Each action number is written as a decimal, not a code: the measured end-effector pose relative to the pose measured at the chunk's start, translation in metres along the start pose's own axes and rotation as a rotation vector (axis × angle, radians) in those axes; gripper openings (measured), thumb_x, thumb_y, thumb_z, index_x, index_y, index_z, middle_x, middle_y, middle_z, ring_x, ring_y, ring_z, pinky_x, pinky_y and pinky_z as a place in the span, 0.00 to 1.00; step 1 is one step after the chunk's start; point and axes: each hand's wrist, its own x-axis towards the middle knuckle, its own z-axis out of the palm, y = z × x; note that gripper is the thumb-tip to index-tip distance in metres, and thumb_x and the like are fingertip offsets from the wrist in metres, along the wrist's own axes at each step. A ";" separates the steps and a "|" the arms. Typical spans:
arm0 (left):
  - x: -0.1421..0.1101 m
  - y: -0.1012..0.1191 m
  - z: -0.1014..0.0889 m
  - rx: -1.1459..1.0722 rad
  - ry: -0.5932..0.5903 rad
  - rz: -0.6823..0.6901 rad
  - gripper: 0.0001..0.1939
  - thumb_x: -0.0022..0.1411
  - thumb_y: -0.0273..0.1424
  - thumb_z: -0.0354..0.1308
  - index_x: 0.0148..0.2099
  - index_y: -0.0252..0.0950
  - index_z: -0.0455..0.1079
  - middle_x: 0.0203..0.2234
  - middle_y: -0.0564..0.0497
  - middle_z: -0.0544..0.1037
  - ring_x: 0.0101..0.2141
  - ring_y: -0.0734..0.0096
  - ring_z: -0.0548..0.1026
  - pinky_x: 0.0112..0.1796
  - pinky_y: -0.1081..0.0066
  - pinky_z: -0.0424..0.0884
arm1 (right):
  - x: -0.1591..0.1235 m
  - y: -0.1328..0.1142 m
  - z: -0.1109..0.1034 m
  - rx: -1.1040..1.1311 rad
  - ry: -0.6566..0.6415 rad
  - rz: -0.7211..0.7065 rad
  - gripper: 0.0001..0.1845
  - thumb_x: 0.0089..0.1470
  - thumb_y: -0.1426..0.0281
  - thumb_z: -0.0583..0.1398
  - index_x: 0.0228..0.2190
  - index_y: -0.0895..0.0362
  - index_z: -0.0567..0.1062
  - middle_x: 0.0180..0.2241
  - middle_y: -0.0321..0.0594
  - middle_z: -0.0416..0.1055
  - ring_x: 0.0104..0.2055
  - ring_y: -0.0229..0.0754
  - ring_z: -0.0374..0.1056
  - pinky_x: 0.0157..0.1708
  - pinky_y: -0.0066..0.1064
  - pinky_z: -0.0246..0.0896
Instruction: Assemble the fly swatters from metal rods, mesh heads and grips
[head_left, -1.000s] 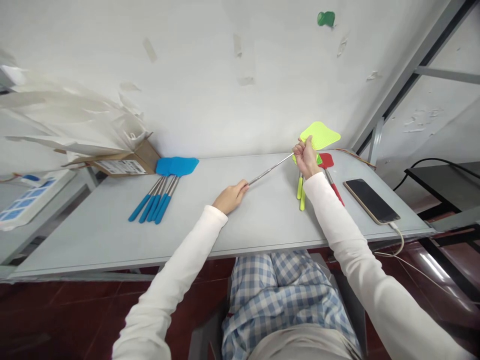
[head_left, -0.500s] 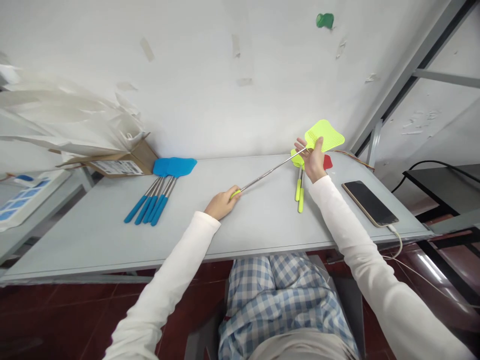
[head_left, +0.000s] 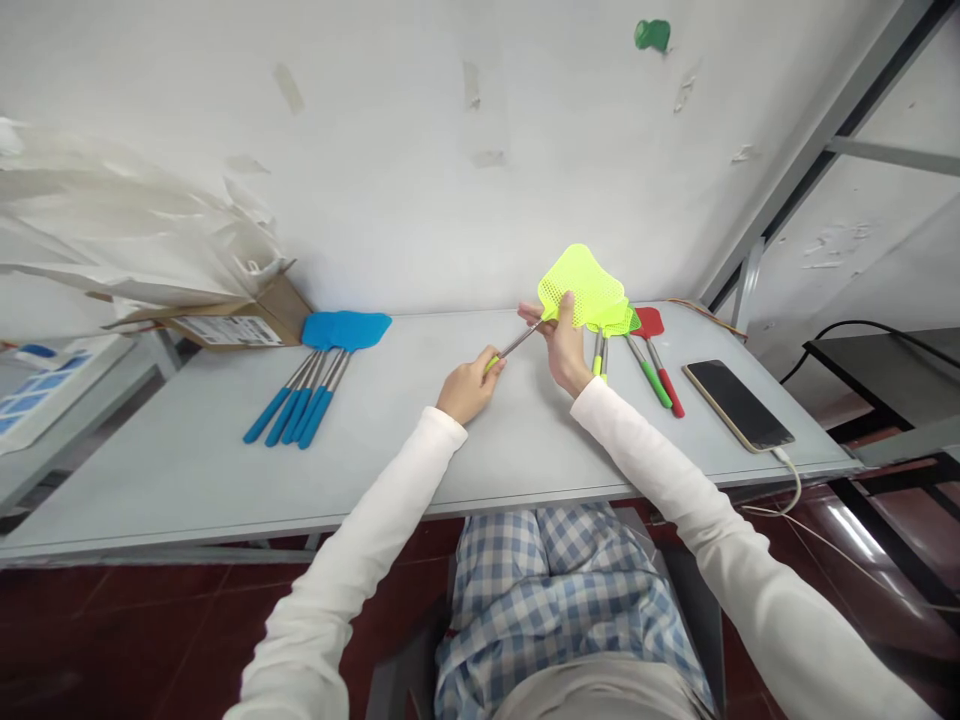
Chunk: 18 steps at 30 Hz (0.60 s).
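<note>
My left hand [head_left: 470, 390] is closed around the neon-yellow handle [head_left: 491, 364] of a telescopic fly swatter. My right hand [head_left: 562, 352] grips the same swatter just below its perforated neon-yellow plastic head [head_left: 585, 290]. A short stretch of steel shaft [head_left: 519, 344] shows between my hands. Just right of my right hand lie more swatters: a yellow-handled one [head_left: 598, 358], a green-handled one [head_left: 651, 375] and a red one [head_left: 660, 365]. Several blue swatters [head_left: 300, 398] lie to the left of my left hand, not touching it.
A smartphone [head_left: 739, 405] with a charging cable lies at the table's right end. A cardboard box [head_left: 232, 330] and a crumpled plastic bag [head_left: 127, 220] sit at the far left of the grey table [head_left: 187, 480], against a white wall [head_left: 420, 150].
My hands have come much closer together, and the long steel shaft between them has shortened. The swatter head has swung toward the middle of the table, uncovering the green-handled swatter.
</note>
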 end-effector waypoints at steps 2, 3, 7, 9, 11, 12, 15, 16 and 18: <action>0.000 0.002 -0.001 0.021 -0.018 -0.028 0.18 0.71 0.44 0.38 0.47 0.42 0.65 0.28 0.52 0.76 0.31 0.62 0.75 0.31 0.71 0.59 | 0.000 -0.004 -0.001 0.050 -0.014 0.060 0.26 0.56 0.44 0.54 0.30 0.54 0.68 0.23 0.37 0.70 0.30 0.39 0.71 0.30 0.31 0.67; 0.000 0.004 -0.001 0.027 -0.019 -0.036 0.19 0.71 0.45 0.38 0.49 0.43 0.65 0.29 0.51 0.77 0.33 0.62 0.76 0.31 0.71 0.59 | 0.000 -0.005 0.000 0.085 -0.020 0.092 0.26 0.56 0.43 0.54 0.28 0.54 0.67 0.23 0.37 0.68 0.29 0.39 0.69 0.28 0.31 0.67; 0.001 0.010 0.006 0.040 -0.001 -0.008 0.21 0.72 0.44 0.35 0.55 0.43 0.63 0.32 0.50 0.79 0.36 0.61 0.77 0.32 0.71 0.61 | 0.004 -0.011 0.002 0.252 -0.007 0.171 0.28 0.57 0.41 0.51 0.24 0.52 0.58 0.19 0.31 0.54 0.22 0.35 0.57 0.23 0.29 0.62; 0.003 0.011 0.009 0.064 -0.002 0.003 0.21 0.72 0.44 0.35 0.55 0.43 0.63 0.33 0.49 0.79 0.35 0.61 0.77 0.32 0.71 0.61 | 0.009 -0.014 0.001 0.282 0.013 0.206 0.28 0.58 0.41 0.49 0.23 0.52 0.54 0.19 0.29 0.48 0.20 0.34 0.50 0.20 0.28 0.58; 0.005 0.012 0.010 0.092 0.001 0.003 0.21 0.72 0.44 0.35 0.54 0.43 0.64 0.33 0.48 0.79 0.34 0.60 0.77 0.32 0.70 0.61 | 0.014 -0.015 0.000 0.278 0.021 0.237 0.29 0.58 0.41 0.48 0.23 0.52 0.52 0.19 0.28 0.44 0.19 0.34 0.46 0.18 0.28 0.55; 0.005 0.011 0.010 0.104 0.003 0.003 0.21 0.72 0.44 0.35 0.54 0.43 0.65 0.33 0.48 0.79 0.34 0.60 0.77 0.32 0.70 0.61 | 0.017 -0.016 -0.001 0.276 0.016 0.245 0.29 0.58 0.41 0.48 0.23 0.52 0.51 0.19 0.28 0.44 0.20 0.34 0.45 0.18 0.27 0.54; 0.006 0.012 0.009 0.124 0.017 0.002 0.22 0.72 0.44 0.34 0.54 0.44 0.65 0.32 0.48 0.79 0.34 0.59 0.77 0.32 0.70 0.61 | 0.021 -0.017 -0.004 0.285 -0.007 0.258 0.29 0.57 0.40 0.48 0.24 0.52 0.50 0.20 0.28 0.43 0.20 0.34 0.44 0.18 0.27 0.53; 0.006 0.012 0.009 0.127 0.022 -0.001 0.22 0.72 0.44 0.34 0.54 0.44 0.66 0.32 0.48 0.79 0.33 0.59 0.77 0.32 0.70 0.61 | 0.021 -0.018 -0.005 0.290 -0.013 0.263 0.29 0.57 0.40 0.48 0.24 0.52 0.50 0.20 0.28 0.43 0.20 0.34 0.44 0.18 0.27 0.53; 0.005 0.012 0.008 0.131 0.030 -0.006 0.22 0.72 0.44 0.34 0.53 0.45 0.66 0.31 0.48 0.79 0.33 0.59 0.77 0.32 0.70 0.60 | 0.022 -0.018 -0.005 0.303 -0.017 0.273 0.29 0.58 0.41 0.47 0.24 0.52 0.50 0.20 0.28 0.44 0.20 0.34 0.44 0.18 0.27 0.53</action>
